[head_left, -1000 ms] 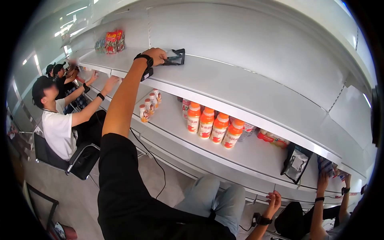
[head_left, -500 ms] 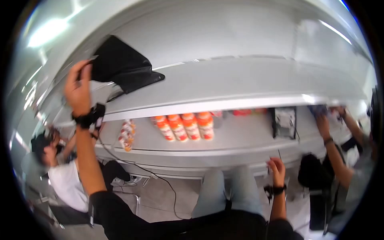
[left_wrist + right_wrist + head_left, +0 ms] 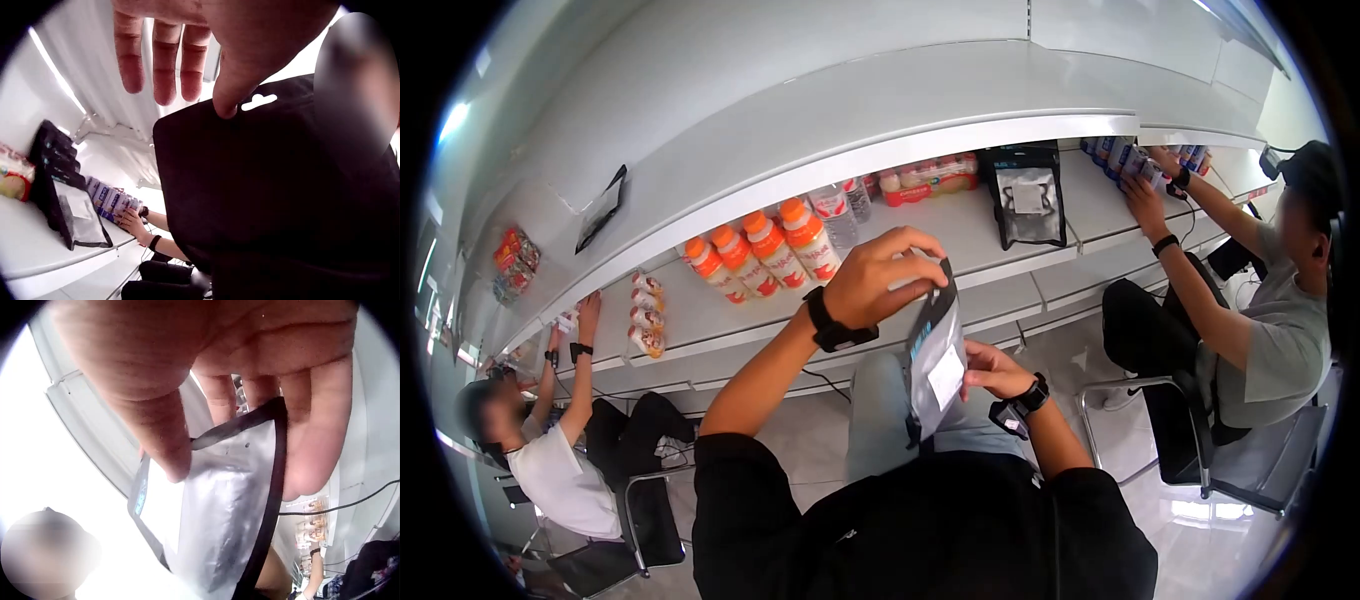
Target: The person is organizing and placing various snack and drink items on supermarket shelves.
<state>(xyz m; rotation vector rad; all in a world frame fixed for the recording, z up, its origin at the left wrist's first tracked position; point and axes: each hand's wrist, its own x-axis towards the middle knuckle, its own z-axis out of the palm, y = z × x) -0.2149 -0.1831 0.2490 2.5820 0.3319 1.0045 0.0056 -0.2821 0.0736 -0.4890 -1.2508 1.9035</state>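
Observation:
A black-edged pouch point(image 3: 937, 370) with a clear front and a white label is held upright over the lap. My left hand point(image 3: 885, 280) pinches its top edge; in the left wrist view the thumb of that hand point(image 3: 231, 37) lies beside the hang hole of the black back point(image 3: 250, 181), other fingers extended. My right hand point(image 3: 998, 372) grips the pouch's side lower down. In the right wrist view, the right hand point(image 3: 219, 356) has its thumb on the clear front point(image 3: 225, 500) and fingers behind.
Another pouch point(image 3: 603, 210) stands on the upper shelf point(image 3: 820, 110), with candy bags point(image 3: 515, 262) farther left. Orange-capped bottles point(image 3: 762, 250), small bottles point(image 3: 646, 315), red packs point(image 3: 930, 180) and black pouches point(image 3: 1028, 195) stand on the lower shelf. People sit on both sides.
My left hand has brought the pouch from the upper shelf down and right to in front of my body. My right hand, which held nothing, now grips it too. The head view has shifted.

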